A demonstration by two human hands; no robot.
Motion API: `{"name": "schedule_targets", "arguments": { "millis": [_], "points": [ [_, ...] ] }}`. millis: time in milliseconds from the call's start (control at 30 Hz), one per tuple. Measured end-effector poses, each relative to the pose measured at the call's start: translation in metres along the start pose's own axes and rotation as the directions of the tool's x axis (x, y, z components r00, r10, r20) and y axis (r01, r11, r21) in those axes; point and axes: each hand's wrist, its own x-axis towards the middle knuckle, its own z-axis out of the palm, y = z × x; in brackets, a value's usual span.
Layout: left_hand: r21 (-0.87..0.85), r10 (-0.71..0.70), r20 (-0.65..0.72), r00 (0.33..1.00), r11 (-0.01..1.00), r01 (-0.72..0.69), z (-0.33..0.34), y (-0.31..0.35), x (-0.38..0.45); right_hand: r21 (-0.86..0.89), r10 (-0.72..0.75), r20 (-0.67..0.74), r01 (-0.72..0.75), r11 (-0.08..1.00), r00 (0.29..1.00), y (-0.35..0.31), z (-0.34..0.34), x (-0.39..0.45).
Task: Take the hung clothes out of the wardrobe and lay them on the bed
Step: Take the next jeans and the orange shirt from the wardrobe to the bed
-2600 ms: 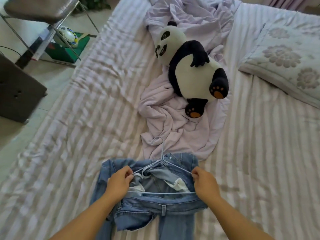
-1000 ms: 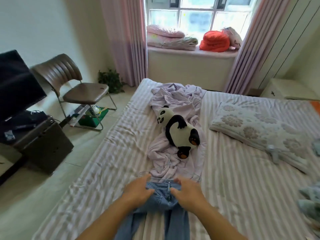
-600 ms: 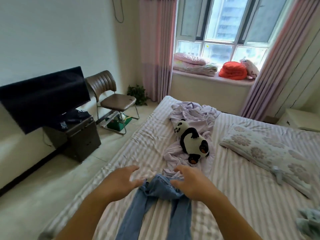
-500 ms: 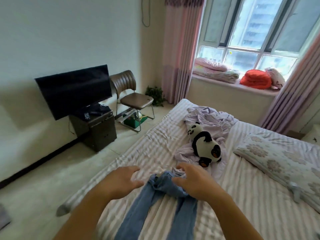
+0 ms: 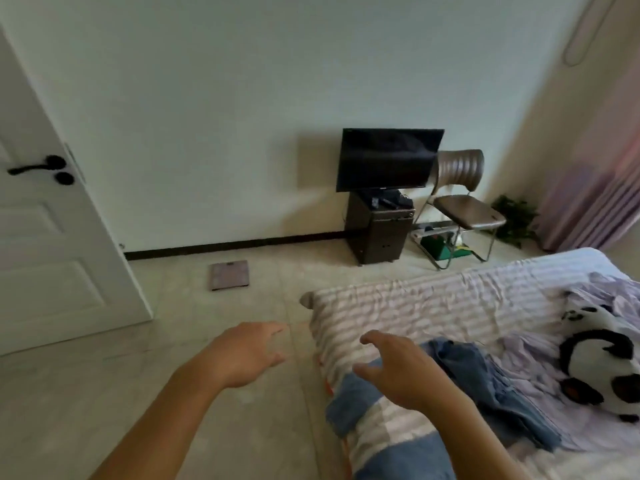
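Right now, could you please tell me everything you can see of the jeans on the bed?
The jeans are light blue denim, lying crumpled on the striped bed near its edge. Both legs trail toward the camera over the side. A lilac sheet lies just beyond them. The right hand hovers open in front of them; no grip on them shows.

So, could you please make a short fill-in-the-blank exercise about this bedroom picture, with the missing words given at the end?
1. The blue denim jeans lie on the striped ____, and both legs hang over its edge.
2. The left hand and the right hand hold ____.
3. The black and white plush panda lies to the ____ of the jeans.
4. The brown folding chair stands next to the black flat ____.

Missing words: bed; nothing; right; television
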Motion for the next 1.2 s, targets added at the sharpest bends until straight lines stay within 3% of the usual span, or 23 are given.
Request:
{"name": "schedule_targets", "arguments": {
  "millis": [233, 500, 700, 833, 1200],
  "points": [
    [-0.092, -0.24, -0.176, 0.954, 0.969, 0.227, -0.039, -0.139, -0.148, -0.152, -0.261, 0.09, 0.272, 0.95, 0.961, -0.168, 0.062, -0.012],
    [-0.256, -0.486, -0.326, 0.811, 0.871, 0.419, -0.06, -0.307, -0.368, -0.205, -0.508, 0.177, 0.536, 0.819, 0.843, -0.402, 0.165, -0.077],
    [-0.442, -0.636, -0.38, 0.672, 0.763, 0.472, -0.072, -0.409, -0.541, -0.157, -0.677, 0.253, 0.72, 0.676, 0.691, -0.565, 0.244, -0.146],
    [-0.471, -0.72, -0.39, 0.575, 0.692, 0.547, -0.075, -0.454, -0.636, -0.111, -0.751, 0.319, 0.809, 0.577, 0.579, -0.658, 0.292, -0.186],
    [-0.607, -0.888, -0.366, 0.278, 0.454, 0.652, -0.078, -0.582, -0.801, -0.011, -0.847, 0.468, 0.96, 0.28, 0.252, -0.88, 0.413, -0.247]
  ]
}}
